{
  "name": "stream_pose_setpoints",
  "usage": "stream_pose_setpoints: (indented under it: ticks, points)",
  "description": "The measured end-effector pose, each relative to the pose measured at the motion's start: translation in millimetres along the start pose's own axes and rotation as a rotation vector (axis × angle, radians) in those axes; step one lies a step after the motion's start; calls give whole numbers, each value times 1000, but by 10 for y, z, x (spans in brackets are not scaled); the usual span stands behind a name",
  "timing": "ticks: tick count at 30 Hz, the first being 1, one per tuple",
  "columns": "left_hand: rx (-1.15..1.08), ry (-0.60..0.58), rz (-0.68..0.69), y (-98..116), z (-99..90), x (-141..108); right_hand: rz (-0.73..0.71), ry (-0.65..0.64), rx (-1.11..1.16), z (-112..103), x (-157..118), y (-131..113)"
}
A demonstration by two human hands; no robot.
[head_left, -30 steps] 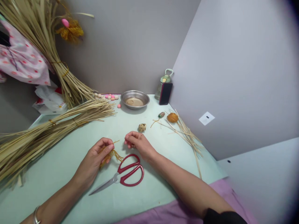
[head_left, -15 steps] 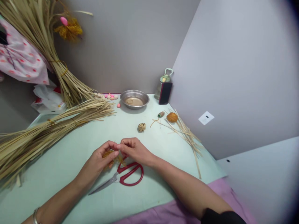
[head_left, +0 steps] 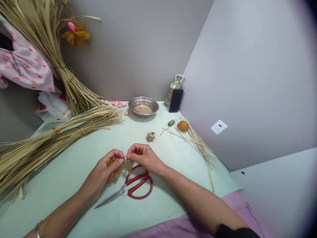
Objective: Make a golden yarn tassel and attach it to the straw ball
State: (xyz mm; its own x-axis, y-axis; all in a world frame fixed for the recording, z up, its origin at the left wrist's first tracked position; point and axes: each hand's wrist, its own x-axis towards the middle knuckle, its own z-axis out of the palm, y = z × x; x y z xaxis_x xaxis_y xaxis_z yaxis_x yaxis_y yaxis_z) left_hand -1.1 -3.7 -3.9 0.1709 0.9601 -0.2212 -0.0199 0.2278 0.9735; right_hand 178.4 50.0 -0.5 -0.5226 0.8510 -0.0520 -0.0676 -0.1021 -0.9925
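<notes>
My left hand (head_left: 103,169) is closed around a small bunch of golden-brown thread (head_left: 128,168), part of it hidden behind my fingers. Loose ends hang out toward the right. My right hand (head_left: 146,159) pinches at the tip of a thin strand coming from that bunch, a small gap away from my left fingertips. Below both hands lie scissors with red handles (head_left: 140,187), their blades pointing to the lower left. A small woven straw ball (head_left: 151,136) rests beyond my right hand.
Straw bundles (head_left: 74,135) fill the left side. At the back stand a metal bowl (head_left: 143,113) of liquid, pink and pale beads (head_left: 118,103), a bottle (head_left: 167,98) and a phone (head_left: 176,100). To the right lie a golden-brown thread ball (head_left: 183,126), a small spool (head_left: 171,123) and loose straws (head_left: 201,145).
My right hand has drawn slightly away from my left, up and to the right, opening a small gap between the fingertips. The whole view has shifted a little.
</notes>
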Motion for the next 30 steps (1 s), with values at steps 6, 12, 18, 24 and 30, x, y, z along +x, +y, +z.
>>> stream_pose_setpoints:
  ticks: [6, 12, 18, 24, 30]
  points:
    - [1, 4, -20, -8, 8, 10, -7, -12, -14, 2, -11, -15]
    - [14, -21, -34, -12, 6, 6, -40, -45, -24, -6, -16, -3]
    - [21, -32, -57, -13, 8, 12, -49, -61, -17, 7, -25, -32]
    - [-26, -7, -42, 13, 23, 10, -45, -71, -23, -2, -32, -29]
    - [-69, -13, -46, 25, 30, 1, -30, -72, -14, 0, -21, -8]
